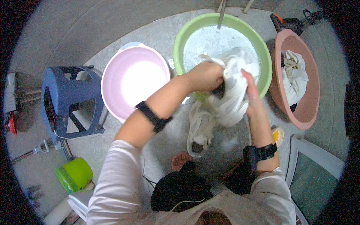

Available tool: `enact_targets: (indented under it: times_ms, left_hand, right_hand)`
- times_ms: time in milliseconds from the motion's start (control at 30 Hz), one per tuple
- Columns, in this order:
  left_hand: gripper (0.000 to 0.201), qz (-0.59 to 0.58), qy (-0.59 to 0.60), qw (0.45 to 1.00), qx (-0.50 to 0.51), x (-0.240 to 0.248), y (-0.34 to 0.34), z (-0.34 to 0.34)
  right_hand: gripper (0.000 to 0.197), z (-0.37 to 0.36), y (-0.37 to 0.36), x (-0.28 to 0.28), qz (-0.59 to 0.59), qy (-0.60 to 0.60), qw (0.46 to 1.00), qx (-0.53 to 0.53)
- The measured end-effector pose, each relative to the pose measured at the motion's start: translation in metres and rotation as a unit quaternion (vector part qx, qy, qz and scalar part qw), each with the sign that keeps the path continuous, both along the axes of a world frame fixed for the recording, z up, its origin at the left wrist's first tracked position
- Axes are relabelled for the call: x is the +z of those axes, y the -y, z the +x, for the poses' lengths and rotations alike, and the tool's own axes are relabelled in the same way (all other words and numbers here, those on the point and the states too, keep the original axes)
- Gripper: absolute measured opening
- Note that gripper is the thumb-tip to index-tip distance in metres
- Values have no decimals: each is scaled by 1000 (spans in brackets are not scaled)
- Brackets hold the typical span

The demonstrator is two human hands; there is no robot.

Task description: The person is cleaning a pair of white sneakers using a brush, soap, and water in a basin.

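Observation:
A wet white garment (235, 103) is bunched over the near rim of the green basin (267, 60). Part of it lies in the sudsy water, and a twisted, looped end hangs down toward the floor. My left hand (208, 77) is closed on the garment's left side at the rim. Against its right side rests my right hand (253, 92), with the visible fingers stretched out along the cloth and the others hidden. What kind of garment it is cannot be made out.
Left of the green basin stands a pink basin (112, 80), with a blue plastic stool (62, 86) beyond it. A salmon-coloured basin (315, 90) at the right holds a white cloth (294, 75). A grey pipe (221, 15) reaches into the green basin. A bright green container (77, 174) is at lower left.

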State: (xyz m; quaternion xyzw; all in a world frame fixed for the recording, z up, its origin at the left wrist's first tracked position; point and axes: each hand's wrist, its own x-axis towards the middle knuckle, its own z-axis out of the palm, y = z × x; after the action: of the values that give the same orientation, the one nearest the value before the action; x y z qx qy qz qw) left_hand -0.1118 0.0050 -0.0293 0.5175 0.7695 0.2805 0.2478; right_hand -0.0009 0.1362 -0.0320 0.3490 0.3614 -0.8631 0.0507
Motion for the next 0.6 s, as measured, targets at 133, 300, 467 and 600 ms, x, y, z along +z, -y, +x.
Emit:
enact_targets:
  times_ms: [133,300,467,600]
  left_hand:
    - [18,27,50,998,15,-1,23,-1]
    - [21,-155,-116,978,72,0,36,-9]
    - [26,-194,-260,941,93,-56,20,-3]
    - [28,-203,-170,958,111,-61,-2,-7]
  right_hand:
    - [52,-12,-44,-11,35,9,999,-5]
    - [92,-31,-61,-7,321,55,945,34]
    - [112,-35,-56,-63,422,112,887,149]
    - [91,-21,-33,-79,370,71,902,211]
